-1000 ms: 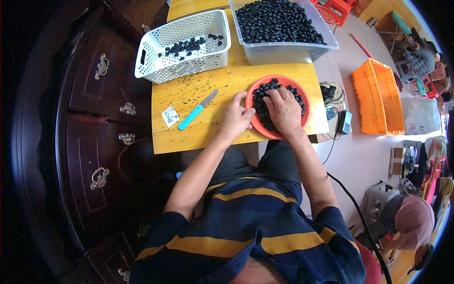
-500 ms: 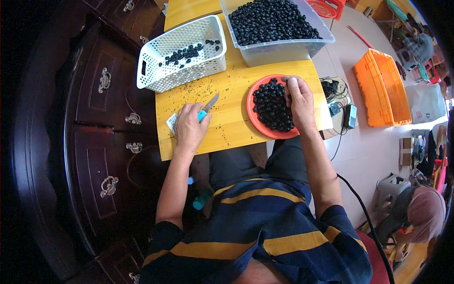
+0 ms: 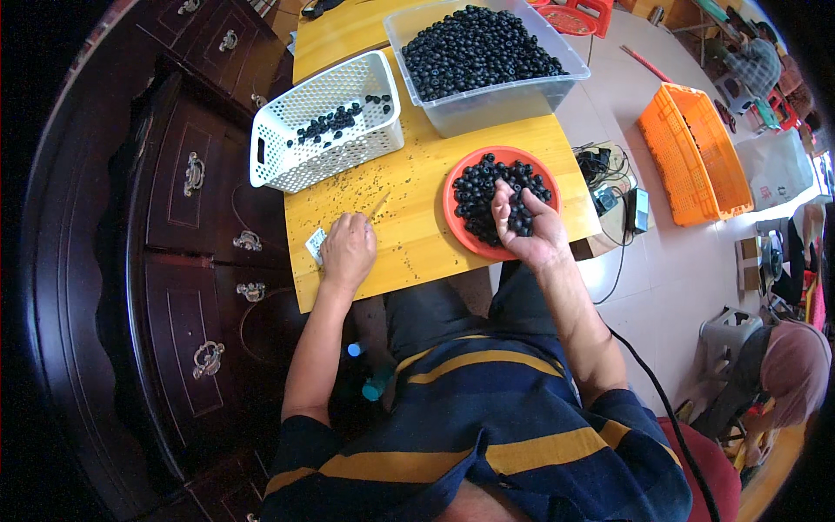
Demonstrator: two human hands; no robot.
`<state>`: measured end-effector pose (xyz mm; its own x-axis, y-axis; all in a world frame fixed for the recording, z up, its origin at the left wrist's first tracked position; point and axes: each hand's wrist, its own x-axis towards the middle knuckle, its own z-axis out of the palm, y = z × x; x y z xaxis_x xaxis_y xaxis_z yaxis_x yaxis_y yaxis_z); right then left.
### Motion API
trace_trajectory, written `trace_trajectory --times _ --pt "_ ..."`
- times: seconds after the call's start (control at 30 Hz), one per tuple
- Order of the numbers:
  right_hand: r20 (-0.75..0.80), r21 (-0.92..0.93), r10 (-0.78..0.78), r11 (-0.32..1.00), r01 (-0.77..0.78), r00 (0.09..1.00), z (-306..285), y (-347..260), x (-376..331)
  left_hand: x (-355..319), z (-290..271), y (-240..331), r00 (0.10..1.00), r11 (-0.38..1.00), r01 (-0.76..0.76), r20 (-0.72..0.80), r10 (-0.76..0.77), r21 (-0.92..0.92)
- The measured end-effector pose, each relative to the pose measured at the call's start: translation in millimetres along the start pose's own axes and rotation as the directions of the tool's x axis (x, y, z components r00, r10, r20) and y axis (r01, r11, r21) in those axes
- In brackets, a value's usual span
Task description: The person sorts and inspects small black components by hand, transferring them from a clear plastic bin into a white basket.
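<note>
My left hand [image 3: 350, 250] is closed round a small knife [image 3: 380, 205] near the table's front left. Only its thin blade shows, almost edge-on, and the handle is hidden under my fingers. My right hand [image 3: 537, 235] is turned palm up over the right front of a round red plate [image 3: 449, 209]. Its fingers curl round several black, bead-like pieces [image 3: 521, 219]. A heap of the same shiny round pieces, some with holes, lies on the plate [image 3: 474, 187]. A small white printed label or card [image 3: 316, 246] lies beside my left hand.
A white perforated basket [image 3: 335, 170] with some black pieces stands at the back left. Behind the plate, a clear plastic bin [image 3: 496, 109] is heaped with them. Dark crumbs dot the yellow table [image 3: 409, 248]. Dark drawers [image 3: 183, 200] flank the left; an orange crate [image 3: 691, 157] and cables are rightward.
My right hand has turned from a pinch at the plate's right side to a palm-up cup holding pieces. My left hand has rolled, hiding the knife's teal handle. The whole view has shifted slightly.
</note>
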<state>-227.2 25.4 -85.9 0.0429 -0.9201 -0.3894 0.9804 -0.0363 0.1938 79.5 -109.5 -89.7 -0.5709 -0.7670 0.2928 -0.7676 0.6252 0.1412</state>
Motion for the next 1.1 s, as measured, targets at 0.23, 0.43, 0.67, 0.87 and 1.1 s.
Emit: trace_trajectory --times 0.23,0.43,0.67,0.87,1.1 --pt "-0.028 0.131 0.042 0.991 -0.038 0.999 0.2 6.6 -6.8 -5.8 -11.4 5.9 0.994 0.984 0.105 -0.006 -0.107 -0.141" --pt "0.000 0.162 0.033 0.986 -0.033 0.999 -3.9 7.9 -11.8 -18.9 -22.0 31.5 0.959 0.768 0.271 0.098 -0.265 -0.581" --pt "-0.069 0.259 0.061 0.965 -0.041 0.996 2.9 12.8 -17.8 -24.7 -29.1 66.7 0.936 0.378 0.331 0.252 -0.245 -0.865" --pt "0.130 0.117 0.102 0.986 -0.117 0.986 -15.9 9.2 -11.5 -24.6 -39.1 84.6 0.897 0.233 0.438 0.404 -0.182 -0.868" --pt "0.212 -0.051 0.094 0.995 -0.085 0.973 -3.0 23.2 -23.8 -14.9 -57.1 135.9 0.949 0.377 0.310 0.306 -0.073 -0.873"
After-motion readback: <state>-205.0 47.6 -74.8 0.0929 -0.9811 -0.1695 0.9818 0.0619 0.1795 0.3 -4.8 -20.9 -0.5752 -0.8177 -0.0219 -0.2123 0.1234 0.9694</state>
